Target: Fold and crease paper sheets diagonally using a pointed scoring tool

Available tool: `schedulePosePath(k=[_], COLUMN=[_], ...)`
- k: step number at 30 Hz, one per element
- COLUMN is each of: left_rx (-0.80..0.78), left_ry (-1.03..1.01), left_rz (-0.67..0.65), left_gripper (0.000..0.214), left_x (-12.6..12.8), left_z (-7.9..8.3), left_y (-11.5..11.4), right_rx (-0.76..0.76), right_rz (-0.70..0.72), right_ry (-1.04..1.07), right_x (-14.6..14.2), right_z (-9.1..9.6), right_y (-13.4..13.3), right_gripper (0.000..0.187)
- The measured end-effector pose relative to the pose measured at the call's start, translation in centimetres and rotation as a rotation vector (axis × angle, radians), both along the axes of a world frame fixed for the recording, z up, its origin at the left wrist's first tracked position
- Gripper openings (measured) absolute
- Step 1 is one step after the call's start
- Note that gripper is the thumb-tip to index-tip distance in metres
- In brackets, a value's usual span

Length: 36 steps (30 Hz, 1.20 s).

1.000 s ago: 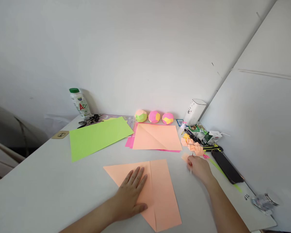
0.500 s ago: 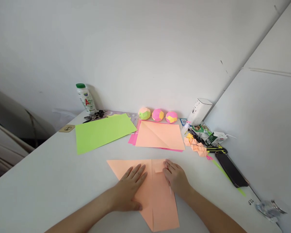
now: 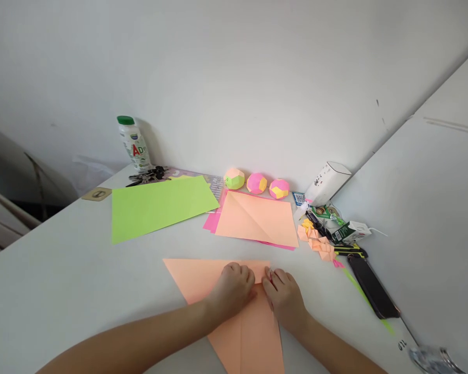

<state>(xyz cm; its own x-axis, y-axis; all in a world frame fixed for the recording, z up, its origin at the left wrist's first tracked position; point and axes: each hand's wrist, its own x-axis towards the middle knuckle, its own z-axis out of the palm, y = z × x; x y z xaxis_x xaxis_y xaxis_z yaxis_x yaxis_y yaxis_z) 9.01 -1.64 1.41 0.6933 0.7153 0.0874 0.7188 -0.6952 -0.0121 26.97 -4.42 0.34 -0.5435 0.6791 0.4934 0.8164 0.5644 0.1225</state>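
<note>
A large folded peach paper sheet (image 3: 253,332) lies in front of me with a crease running down it. At its upper right, a small peach paper piece (image 3: 259,275) rests on top, partly covered by my fingers. My left hand (image 3: 234,289) is closed, its curled fingertips pressing at the left side of the small piece. Opposite it, my right hand (image 3: 285,297) is closed at the sheet's right edge, pinching a thin pen-like stick mostly hidden by the fingers.
Behind lie a green sheet (image 3: 159,208) and a peach sheet (image 3: 257,218) over pink paper. Three paper balls (image 3: 256,183) line the wall. A bottle (image 3: 134,145) stands left; folded peach pieces (image 3: 317,243), a utility knife (image 3: 351,251) and a black phone (image 3: 372,285) lie right.
My left hand has gone from lying flat with fingers spread to curled, moving up and right onto the small paper piece. My right hand stays at the sheet's right edge. The view has tilted slightly.
</note>
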Motion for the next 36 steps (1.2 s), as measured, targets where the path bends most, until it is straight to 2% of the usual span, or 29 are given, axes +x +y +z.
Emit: schedulePosePath(k=[5,9,12,16,20,25,29,36], left_rx=[0.019,0.053,0.090,0.071,0.043,0.004,-0.025,0.028], left_ry=[-0.101,-0.292,-0.454,-0.573,-0.617,-0.579,-0.592,-0.590], left_rz=[-0.046,-0.167,-0.243,-0.240,-0.209,-0.178,-0.193,-0.163], left_gripper=[0.020,0.024,0.029,0.026,0.028,0.034,0.034,0.035], left_x=[-0.9,-1.0,-1.0,-1.3,-1.6,-2.0,-1.9,-1.8], left_z=[-1.5,-2.3,-2.2,-1.5,-1.8,-2.2,-1.9,-1.5], left_y=[0.2,0.4,0.7,1.1,1.4,1.2,1.3,1.5], right_rx=[-0.010,-0.130,-0.265,-0.352,-0.315,-0.283,-0.257,-0.253], right_rz=[0.046,0.066,0.094,0.116,0.141,0.107,0.119,0.085], right_ry=[-0.011,0.128,0.245,0.265,0.202,0.165,0.166,0.159], right_x=[0.2,0.7,1.4,2.0,2.1,2.2,2.2,2.2], right_z=[-0.2,-0.1,-0.1,-0.3,-0.4,-0.4,-0.2,-0.3], right_y=[0.4,0.9,1.2,1.3,1.1,1.2,1.5,1.4], right_gripper=[0.030,0.024,0.021,0.021,0.016,0.015,0.020,0.019])
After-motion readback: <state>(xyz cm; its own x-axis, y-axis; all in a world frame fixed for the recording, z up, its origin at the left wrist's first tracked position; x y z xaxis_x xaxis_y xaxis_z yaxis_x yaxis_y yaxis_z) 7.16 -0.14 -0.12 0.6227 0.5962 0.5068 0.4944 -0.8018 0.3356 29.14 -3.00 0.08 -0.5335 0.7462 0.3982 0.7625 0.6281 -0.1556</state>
